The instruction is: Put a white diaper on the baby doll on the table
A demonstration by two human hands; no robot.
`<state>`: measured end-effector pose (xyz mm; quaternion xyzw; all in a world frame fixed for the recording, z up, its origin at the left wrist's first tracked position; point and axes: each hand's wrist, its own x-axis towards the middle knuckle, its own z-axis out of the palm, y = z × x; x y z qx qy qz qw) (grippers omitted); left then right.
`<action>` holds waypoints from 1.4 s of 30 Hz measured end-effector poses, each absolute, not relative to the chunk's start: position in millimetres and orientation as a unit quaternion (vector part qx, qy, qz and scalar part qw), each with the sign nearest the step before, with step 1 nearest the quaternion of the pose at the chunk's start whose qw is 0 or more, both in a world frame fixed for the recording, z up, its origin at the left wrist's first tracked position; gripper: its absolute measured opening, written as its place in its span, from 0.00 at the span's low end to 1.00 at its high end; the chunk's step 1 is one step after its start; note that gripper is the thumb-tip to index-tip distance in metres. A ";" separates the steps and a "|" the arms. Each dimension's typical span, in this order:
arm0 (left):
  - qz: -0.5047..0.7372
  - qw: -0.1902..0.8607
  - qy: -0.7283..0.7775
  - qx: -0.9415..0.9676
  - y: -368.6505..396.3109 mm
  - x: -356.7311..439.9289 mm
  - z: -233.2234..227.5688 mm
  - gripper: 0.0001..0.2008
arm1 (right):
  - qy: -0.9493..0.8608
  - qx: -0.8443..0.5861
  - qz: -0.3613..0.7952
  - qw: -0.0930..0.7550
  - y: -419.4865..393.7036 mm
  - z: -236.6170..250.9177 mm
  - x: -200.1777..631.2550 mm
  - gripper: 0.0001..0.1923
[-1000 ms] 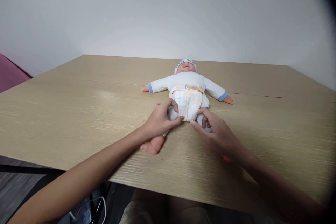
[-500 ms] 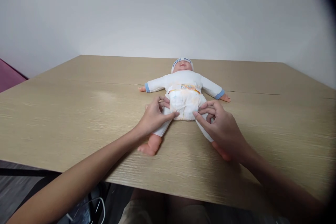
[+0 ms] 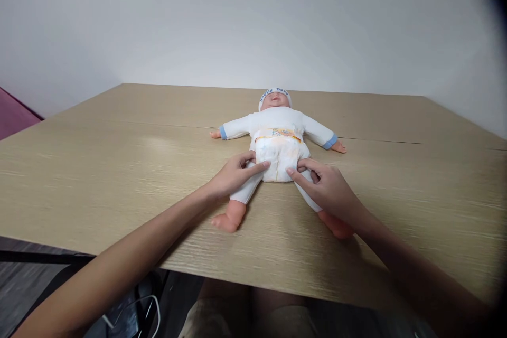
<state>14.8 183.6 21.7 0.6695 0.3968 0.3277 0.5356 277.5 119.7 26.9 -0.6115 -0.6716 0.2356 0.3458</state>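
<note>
A baby doll in a white suit with blue cuffs and a printed cap lies on its back, arms spread and feet toward me. Around its hips sits a white diaper with a printed orange waistband. My left hand pinches the diaper's left leg edge, thumb on the front and fingers tucked at the side. On the other side, my right hand grips the right leg edge between thumb and fingers. Its fingertips are partly hidden behind the diaper. My right hand also covers part of the doll's leg.
The doll lies on a wooden table with a thin seam across it. A pale wall rises behind the table. Something pink shows at the far left. Below the front edge are my knees and a white cable.
Both hands stay at the diaper's leg edges. The fingers of my left hand have drawn closer in, and my right hand's fingers have lowered and tucked nearer the edge.
</note>
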 end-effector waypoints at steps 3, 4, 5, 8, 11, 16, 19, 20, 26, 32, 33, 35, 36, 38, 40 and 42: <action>0.321 0.616 0.378 0.612 186.6 11.6 23.6 0.21 | -0.637 -0.626 0.287 0.345 123.6 22.3 279.5 0.28; 0.317 0.638 0.376 0.593 187.7 10.0 24.4 0.22 | -0.621 -0.628 0.311 0.351 124.9 20.4 280.5 0.29; 0.314 0.654 0.376 0.577 189.0 8.4 25.1 0.22 | -0.607 -0.623 0.337 0.361 126.2 18.6 281.8 0.30; 0.306 0.672 0.381 0.556 193.2 4.3 26.0 0.24 | -0.583 -0.582 0.395 0.406 129.2 15.1 285.6 0.30; 0.301 0.673 0.382 0.557 195.8 2.4 25.4 0.24 | -0.579 -0.566 0.411 0.419 130.1 15.0 287.7 0.28; 0.307 0.658 0.387 0.568 195.1 2.2 25.6 0.25 | -0.576 -0.602 0.385 0.397 126.4 18.2 286.6 0.30; 0.307 0.650 0.393 0.573 194.5 2.7 26.5 0.26 | -0.592 -0.635 0.319 0.380 123.9 18.8 285.7 0.30; 0.307 0.648 0.395 0.574 194.4 3.1 26.6 0.27 | -0.596 -0.641 0.304 0.376 123.4 18.8 285.6 0.31; 0.332 0.645 0.384 0.571 191.4 7.9 23.5 0.25 | -0.608 -0.635 0.279 0.387 120.7 19.3 283.9 0.31; 0.354 0.627 0.375 0.584 187.8 9.1 17.2 0.23 | -0.651 -0.628 0.178 0.386 111.0 20.7 280.1 0.24; 0.358 0.615 0.377 0.593 187.7 9.1 16.4 0.23 | -0.661 -0.622 0.155 0.390 109.6 20.2 280.1 0.23; 0.368 0.598 0.379 0.603 187.4 9.6 15.3 0.23 | -0.677 -0.609 0.114 0.397 107.9 18.1 280.6 0.19; 0.373 0.594 0.379 0.604 187.2 9.9 15.1 0.22 | -0.683 -0.604 0.098 0.400 107.6 16.8 281.0 0.18; 0.382 0.593 0.383 0.596 186.2 10.5 15.7 0.22 | -0.695 -0.590 0.067 0.406 108.0 13.9 281.4 0.16; 0.390 0.587 0.394 0.590 184.4 10.7 17.1 0.22 | -0.709 -0.572 0.034 0.411 109.6 11.2 281.4 0.14; 0.402 0.544 0.413 0.609 182.0 10.6 18.4 0.22 | -0.720 -0.556 0.001 0.415 112.5 8.9 281.3 0.13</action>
